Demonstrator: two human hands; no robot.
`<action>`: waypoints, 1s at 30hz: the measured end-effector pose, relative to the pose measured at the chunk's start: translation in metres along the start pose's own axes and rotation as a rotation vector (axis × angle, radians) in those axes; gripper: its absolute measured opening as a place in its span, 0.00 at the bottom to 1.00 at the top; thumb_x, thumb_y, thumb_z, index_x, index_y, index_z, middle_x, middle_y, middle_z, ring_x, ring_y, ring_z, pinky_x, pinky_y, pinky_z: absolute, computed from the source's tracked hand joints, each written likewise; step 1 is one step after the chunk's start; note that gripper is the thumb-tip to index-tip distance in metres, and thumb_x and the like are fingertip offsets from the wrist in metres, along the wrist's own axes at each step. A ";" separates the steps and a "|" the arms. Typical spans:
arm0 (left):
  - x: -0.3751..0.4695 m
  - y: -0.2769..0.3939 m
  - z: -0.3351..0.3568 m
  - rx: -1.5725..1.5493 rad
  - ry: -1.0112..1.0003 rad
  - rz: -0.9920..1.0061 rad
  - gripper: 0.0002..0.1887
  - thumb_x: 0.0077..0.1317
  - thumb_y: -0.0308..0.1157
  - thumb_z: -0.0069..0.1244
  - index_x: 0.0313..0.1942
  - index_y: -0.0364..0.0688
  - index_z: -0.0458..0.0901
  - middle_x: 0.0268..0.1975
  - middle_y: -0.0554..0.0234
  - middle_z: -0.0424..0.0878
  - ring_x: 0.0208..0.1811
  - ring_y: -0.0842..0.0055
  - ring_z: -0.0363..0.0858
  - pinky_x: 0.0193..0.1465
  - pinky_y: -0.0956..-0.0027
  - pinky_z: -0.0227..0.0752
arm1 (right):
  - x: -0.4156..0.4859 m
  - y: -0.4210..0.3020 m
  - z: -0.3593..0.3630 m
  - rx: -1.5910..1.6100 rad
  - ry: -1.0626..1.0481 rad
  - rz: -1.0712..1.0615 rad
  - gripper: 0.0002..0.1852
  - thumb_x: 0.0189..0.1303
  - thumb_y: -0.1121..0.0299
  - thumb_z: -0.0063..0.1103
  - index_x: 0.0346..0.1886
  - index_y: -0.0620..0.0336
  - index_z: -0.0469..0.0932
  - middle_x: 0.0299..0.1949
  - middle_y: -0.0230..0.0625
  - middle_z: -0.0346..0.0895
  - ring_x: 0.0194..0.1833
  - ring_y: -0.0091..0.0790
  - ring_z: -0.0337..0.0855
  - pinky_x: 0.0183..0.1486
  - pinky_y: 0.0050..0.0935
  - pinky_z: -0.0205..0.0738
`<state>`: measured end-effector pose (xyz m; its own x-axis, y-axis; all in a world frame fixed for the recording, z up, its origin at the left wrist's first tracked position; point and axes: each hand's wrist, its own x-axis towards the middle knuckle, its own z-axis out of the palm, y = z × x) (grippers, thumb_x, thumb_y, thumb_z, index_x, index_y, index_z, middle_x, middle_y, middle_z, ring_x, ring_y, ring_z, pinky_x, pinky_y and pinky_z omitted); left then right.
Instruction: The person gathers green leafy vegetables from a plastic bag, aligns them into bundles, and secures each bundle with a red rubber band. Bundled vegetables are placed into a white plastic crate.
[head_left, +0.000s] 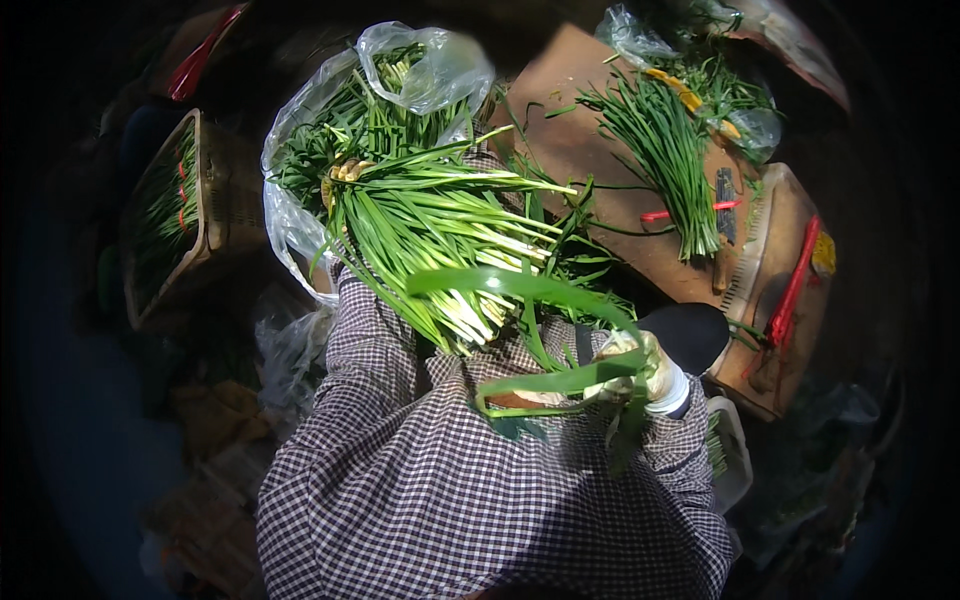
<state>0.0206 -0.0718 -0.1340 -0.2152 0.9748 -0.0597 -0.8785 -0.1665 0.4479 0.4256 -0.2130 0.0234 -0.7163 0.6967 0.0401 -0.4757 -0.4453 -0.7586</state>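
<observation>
My left hand (346, 172) is closed around the leafy end of a loose bunch of garlic chives (442, 232), its fingertips showing on top. The pale stem ends fan out to the right and down over my lap. At the right, my right hand (637, 367), in a whitish glove, grips a few long green leaves (577, 375) that curl out to the left; motion blurs them. Behind my left hand, a clear plastic bag (289, 232) holds more cut greens (405, 120). Loose leaves (577, 262) lie between the bunch and the board.
A wooden board (555, 82) at the upper right bears a neat chive bundle (667, 150), a red tie (660, 216) and a dark-bladed knife (724, 202). Red ties (795, 292) hang over a crate (757, 247). A plastic basket (199, 187) with tied bundles stands left.
</observation>
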 end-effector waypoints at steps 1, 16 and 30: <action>-0.002 -0.004 0.001 0.004 0.003 -0.002 0.13 0.70 0.36 0.49 0.48 0.38 0.76 0.38 0.63 0.76 0.42 0.68 0.72 0.56 0.59 0.66 | -0.001 -0.001 -0.005 -0.051 0.177 0.014 0.15 0.59 0.68 0.69 0.48 0.63 0.81 0.41 0.40 0.85 0.35 0.33 0.86 0.38 0.29 0.82; 0.012 0.032 0.053 0.002 -0.116 0.082 0.12 0.70 0.35 0.49 0.48 0.37 0.76 0.37 0.64 0.75 0.41 0.70 0.72 0.55 0.61 0.66 | 0.099 0.045 -0.042 -0.111 0.677 0.099 0.20 0.68 0.65 0.63 0.59 0.62 0.78 0.51 0.34 0.83 0.48 0.27 0.82 0.55 0.29 0.76; -0.002 0.026 0.041 0.006 -0.102 0.070 0.12 0.70 0.34 0.49 0.49 0.37 0.76 0.37 0.64 0.75 0.40 0.72 0.72 0.54 0.63 0.66 | 0.114 0.068 -0.030 0.143 0.421 0.147 0.22 0.59 0.77 0.67 0.58 0.61 0.78 0.48 0.36 0.85 0.46 0.30 0.86 0.51 0.31 0.83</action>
<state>0.0161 -0.0722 -0.0855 -0.2317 0.9708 0.0627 -0.8602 -0.2346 0.4529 0.3269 -0.1464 -0.0433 -0.5261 0.7746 -0.3510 -0.4714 -0.6092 -0.6377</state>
